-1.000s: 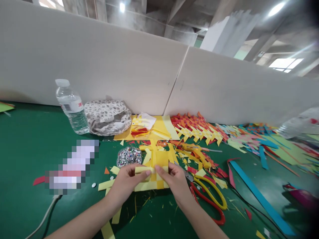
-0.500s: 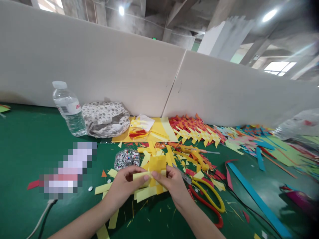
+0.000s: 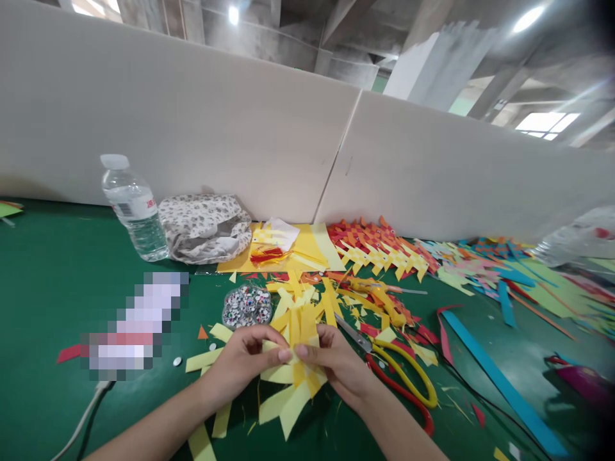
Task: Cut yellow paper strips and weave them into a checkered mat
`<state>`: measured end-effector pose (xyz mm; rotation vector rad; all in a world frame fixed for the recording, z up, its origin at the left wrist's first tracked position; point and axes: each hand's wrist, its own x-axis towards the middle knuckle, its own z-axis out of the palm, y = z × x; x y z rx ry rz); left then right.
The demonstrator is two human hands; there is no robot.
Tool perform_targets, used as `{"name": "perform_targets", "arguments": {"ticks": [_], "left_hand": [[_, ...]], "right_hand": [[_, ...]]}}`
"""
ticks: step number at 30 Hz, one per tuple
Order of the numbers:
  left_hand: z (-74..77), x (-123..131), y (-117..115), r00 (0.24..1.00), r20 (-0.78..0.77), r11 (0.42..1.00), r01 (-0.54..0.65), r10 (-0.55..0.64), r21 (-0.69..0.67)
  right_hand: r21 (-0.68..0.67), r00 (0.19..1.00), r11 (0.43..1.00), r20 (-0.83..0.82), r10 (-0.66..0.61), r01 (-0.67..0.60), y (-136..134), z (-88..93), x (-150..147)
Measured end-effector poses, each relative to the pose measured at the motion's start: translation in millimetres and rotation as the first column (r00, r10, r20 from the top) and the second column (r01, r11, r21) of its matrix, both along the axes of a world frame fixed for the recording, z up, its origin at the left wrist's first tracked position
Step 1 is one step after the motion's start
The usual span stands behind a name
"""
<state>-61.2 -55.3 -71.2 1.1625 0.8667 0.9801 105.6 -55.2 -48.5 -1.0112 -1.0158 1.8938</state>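
Between my two hands is a piece woven from yellow paper strips (image 3: 302, 374), with pale and deeper yellow ends fanning out below and above. My left hand (image 3: 247, 358) pinches its left side between thumb and fingers. On the other side, my right hand (image 3: 336, 358) grips it with the thumb on top and the fingers behind. Both thumbs nearly meet at the middle of the weave. Just right of my right hand lie scissors (image 3: 401, 365) with one yellow and one red handle. A clear pack of googly eyes (image 3: 246, 306) sits beyond my left hand.
A water bottle (image 3: 137, 214) and a patterned cloth bag (image 3: 206, 227) stand by the white partition (image 3: 192, 121). Finished yellow paper fish (image 3: 384, 256) lie at the back. A yellow glue gun (image 3: 379, 298), a blue strip (image 3: 504, 384) and a cable are on the right.
My hands have turned the woven paper piece, and its lower strips now spread further down and apart. My left thumb has shifted slightly toward the middle.
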Motion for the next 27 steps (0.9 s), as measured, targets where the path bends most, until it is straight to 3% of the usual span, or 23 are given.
{"name": "perform_targets", "arguments": {"ticks": [7,16,23,27], "left_hand": [[-0.8,-0.3,2.8,0.992,-0.092,0.996,-0.089,0.090,0.013],[-2.5,0.0,3.7,0.989,-0.127,0.997,-0.075,0.076,0.013],[-2.0,-0.1,3.6,0.992,-0.120,0.998,-0.042,0.037,-0.039],[-6.1,0.4,3.7,0.996,-0.085,0.999,0.009,-0.014,-0.051]], "right_hand": [[0.100,0.987,0.988,0.099,-0.125,0.115,4.0,-7.9,-0.2],[0.223,0.949,0.958,0.216,-0.231,0.182,3.5,-11.5,-3.6],[0.128,0.960,0.972,0.177,-0.216,0.195,3.7,-8.1,-1.2],[0.195,0.958,0.972,0.226,-0.175,0.131,2.7,-9.1,-2.3]]}}
